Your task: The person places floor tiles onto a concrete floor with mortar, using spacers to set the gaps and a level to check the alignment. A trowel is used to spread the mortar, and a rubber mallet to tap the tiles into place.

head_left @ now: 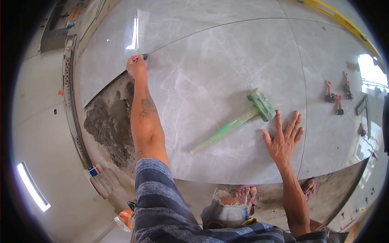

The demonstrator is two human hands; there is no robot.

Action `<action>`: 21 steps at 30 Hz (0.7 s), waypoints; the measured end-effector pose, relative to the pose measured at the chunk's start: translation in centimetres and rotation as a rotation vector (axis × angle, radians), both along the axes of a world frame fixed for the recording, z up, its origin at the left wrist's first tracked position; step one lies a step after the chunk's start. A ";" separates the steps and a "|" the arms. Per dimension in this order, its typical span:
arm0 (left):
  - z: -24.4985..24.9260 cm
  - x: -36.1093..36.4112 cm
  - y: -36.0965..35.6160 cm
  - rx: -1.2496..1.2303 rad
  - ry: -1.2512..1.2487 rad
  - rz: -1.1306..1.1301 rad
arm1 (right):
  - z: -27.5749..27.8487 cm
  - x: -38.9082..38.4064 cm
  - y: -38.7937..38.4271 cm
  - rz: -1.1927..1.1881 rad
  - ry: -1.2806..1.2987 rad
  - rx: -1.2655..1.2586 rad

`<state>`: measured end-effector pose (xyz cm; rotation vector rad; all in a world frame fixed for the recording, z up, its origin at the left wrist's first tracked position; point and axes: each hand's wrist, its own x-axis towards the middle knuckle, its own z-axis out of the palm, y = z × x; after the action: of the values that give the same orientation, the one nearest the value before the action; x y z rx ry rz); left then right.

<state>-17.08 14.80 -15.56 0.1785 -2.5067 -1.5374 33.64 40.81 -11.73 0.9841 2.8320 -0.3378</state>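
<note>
My left hand (137,65) is closed at the corner where the tile joints meet, beside a patch of wet mortar (106,123). A small black piece (144,56) pokes out from its fingers at the joint; its kind is too small to make out. My right hand (285,141) lies flat with fingers spread on a large grey marbled tile (227,65). Just left of its fingertips rests a green mallet (261,105), its translucent green handle pointing toward the lower left.
Several red-and-black tile levelers (338,104) lie on the tile at right, near a metal angle tool (366,113). A yellow spirit level (344,22) spans the upper right. A long dark straightedge (69,97) runs along the left. An orange bag (126,218) sits at lower left.
</note>
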 end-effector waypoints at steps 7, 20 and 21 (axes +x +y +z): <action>0.8 0.7 0.8 -0.122 0.026 0.004 | -0.2 0.4 0.0 0.041 0.037 0.016; 0.3 0.9 0.2 -0.189 0.050 0.005 | -0.2 0.9 0.0 0.043 0.055 -0.023; 0.8 1.3 0.7 -0.203 0.058 0.001 | -0.3 0.8 0.0 0.049 0.055 -0.020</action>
<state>-15.82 15.48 -14.74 0.1033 -2.5946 -1.2578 34.48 40.77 -11.98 0.9134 2.8902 -0.3930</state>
